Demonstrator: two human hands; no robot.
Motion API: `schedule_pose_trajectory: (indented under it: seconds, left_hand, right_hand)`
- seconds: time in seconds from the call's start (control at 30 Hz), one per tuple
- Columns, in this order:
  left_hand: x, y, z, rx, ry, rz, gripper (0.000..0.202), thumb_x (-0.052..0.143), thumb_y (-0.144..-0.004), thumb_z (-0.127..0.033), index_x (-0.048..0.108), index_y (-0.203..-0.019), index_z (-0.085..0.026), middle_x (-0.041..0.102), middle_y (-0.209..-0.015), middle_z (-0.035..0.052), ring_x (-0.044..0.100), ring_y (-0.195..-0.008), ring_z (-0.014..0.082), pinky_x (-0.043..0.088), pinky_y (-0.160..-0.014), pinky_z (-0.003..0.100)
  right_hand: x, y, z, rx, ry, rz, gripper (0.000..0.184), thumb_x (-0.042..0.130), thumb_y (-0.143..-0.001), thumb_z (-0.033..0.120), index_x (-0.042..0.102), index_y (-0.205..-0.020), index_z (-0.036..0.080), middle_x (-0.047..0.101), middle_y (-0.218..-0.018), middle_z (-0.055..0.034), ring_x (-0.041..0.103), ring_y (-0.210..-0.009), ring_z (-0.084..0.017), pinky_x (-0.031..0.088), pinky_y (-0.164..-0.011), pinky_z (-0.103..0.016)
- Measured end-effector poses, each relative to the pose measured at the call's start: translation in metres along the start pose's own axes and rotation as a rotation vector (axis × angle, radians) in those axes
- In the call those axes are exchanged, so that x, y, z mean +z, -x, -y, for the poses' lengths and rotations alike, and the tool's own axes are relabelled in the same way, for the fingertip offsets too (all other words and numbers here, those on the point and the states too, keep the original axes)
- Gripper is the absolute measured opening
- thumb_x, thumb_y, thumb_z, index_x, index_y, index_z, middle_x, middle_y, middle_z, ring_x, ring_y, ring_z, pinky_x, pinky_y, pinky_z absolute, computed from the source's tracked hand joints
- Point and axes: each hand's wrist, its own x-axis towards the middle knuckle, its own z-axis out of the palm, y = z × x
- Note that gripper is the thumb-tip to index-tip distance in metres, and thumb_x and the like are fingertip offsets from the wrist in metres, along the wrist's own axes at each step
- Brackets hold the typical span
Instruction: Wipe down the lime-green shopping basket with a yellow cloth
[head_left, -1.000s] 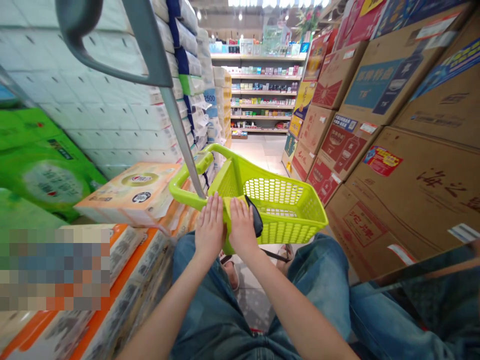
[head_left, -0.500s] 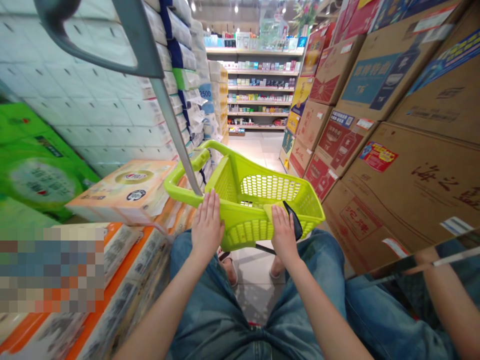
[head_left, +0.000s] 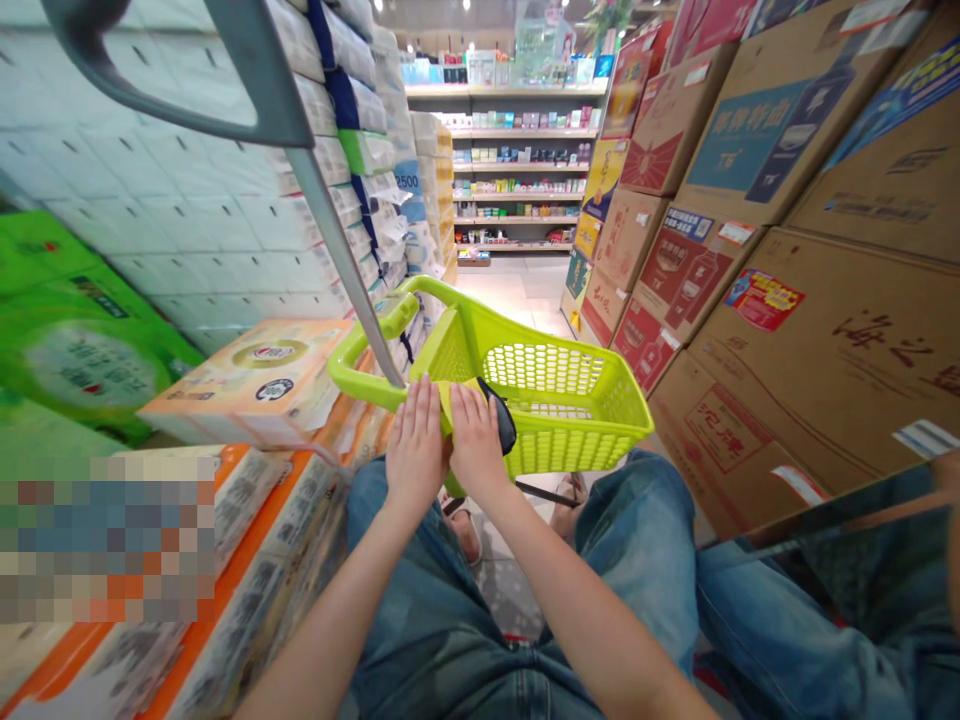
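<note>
A lime-green shopping basket with slotted walls and a long pull handle stands tilted between my knees. My left hand holds the near rim by the handle post, fingers long and close together over it; its thumb is hidden. Right beside it, my right hand presses a yellow-and-black cloth against the same rim. Yellow shows by the fingertips and black sticks out to the right; the rest lies under the hand. The grey grip of the pull handle rises at upper left.
White tissue packs and an orange-and-white carton are stacked on the left. Brown cardboard boxes wall the right side. Stocked shelves stand across the aisle's far end. Another person's jeans show at lower right.
My right hand has slid left along the basket rim with the cloth, up to my left hand. The left hand has stayed in place. The foot on the right has shifted.
</note>
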Motion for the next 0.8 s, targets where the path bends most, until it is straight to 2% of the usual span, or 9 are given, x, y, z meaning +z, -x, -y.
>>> schedule_pose_trajectory:
  seconds: [0.13,0.3,0.43,0.5,0.6,0.73,0.8]
  left_hand:
    - [-0.002,-0.001,0.000,0.005,0.011,0.031,0.079,0.048,-0.087,-0.020,0.013,-0.157,-0.007,0.017,-0.164,0.0132,0.013,-0.153,0.0256,0.020,-0.123,0.044]
    - [-0.001,-0.001,0.000,-0.015,0.033,0.037,0.084,0.052,-0.084,-0.020,0.012,-0.157,-0.007,0.015,-0.165,0.0124,0.012,-0.153,0.0259,0.017,-0.124,0.043]
    - [-0.001,0.000,0.000,-0.013,0.037,0.040,0.085,0.051,-0.084,-0.018,0.010,-0.158,-0.010,0.015,-0.165,0.0108,0.013,-0.153,0.0256,0.017,-0.124,0.044]
    - [-0.002,0.000,0.000,-0.010,0.029,0.038,0.085,0.050,-0.084,-0.018,0.009,-0.158,-0.011,0.015,-0.165,0.0105,0.013,-0.153,0.0255,0.017,-0.123,0.044]
    - [-0.002,-0.001,0.000,-0.009,0.020,0.039,0.084,0.049,-0.084,-0.017,0.009,-0.158,-0.010,0.014,-0.165,0.0108,0.014,-0.153,0.0254,0.017,-0.123,0.044]
    - [0.001,0.000,0.001,-0.005,0.015,0.024,0.079,0.044,-0.088,-0.018,0.008,-0.158,-0.011,0.015,-0.164,0.0115,0.014,-0.153,0.0251,0.019,-0.123,0.045]
    - [0.003,0.000,0.002,-0.005,0.014,0.003,0.075,0.039,-0.090,-0.016,0.007,-0.158,-0.012,0.016,-0.164,0.0109,0.014,-0.153,0.0242,0.019,-0.123,0.044]
  right_hand:
    - [-0.006,0.023,-0.040,-0.025,0.089,-0.012,0.073,0.038,-0.081,0.002,0.029,-0.153,0.007,0.038,-0.157,-0.0134,0.026,-0.147,-0.022,0.013,-0.124,-0.047]
    - [-0.021,0.057,-0.100,0.089,0.236,-0.059,0.073,0.035,-0.081,0.000,0.029,-0.153,0.009,0.039,-0.156,-0.0127,0.027,-0.147,-0.023,0.016,-0.123,-0.048]
    - [-0.027,0.072,-0.124,0.163,0.295,-0.122,0.077,0.035,-0.079,-0.001,0.027,-0.154,0.013,0.042,-0.154,-0.0125,0.029,-0.146,-0.023,0.019,-0.122,-0.050]
    - [-0.025,0.069,-0.119,0.214,0.291,-0.138,0.079,0.037,-0.076,0.000,0.028,-0.154,0.012,0.044,-0.152,-0.0142,0.031,-0.145,-0.025,0.021,-0.121,-0.052]
    - [-0.017,0.050,-0.087,0.249,0.240,-0.094,0.079,0.041,-0.073,0.001,0.033,-0.151,0.008,0.044,-0.151,-0.0159,0.031,-0.145,-0.028,0.019,-0.122,-0.054]
    - [-0.004,0.017,-0.026,0.118,0.110,0.002,0.076,0.041,-0.077,0.002,0.032,-0.152,0.008,0.039,-0.155,-0.0141,0.027,-0.147,-0.025,0.015,-0.123,-0.051]
    - [0.000,0.006,-0.005,0.056,0.056,0.007,0.075,0.040,-0.080,0.003,0.030,-0.153,0.009,0.037,-0.157,-0.0125,0.025,-0.147,-0.025,0.015,-0.123,-0.051]
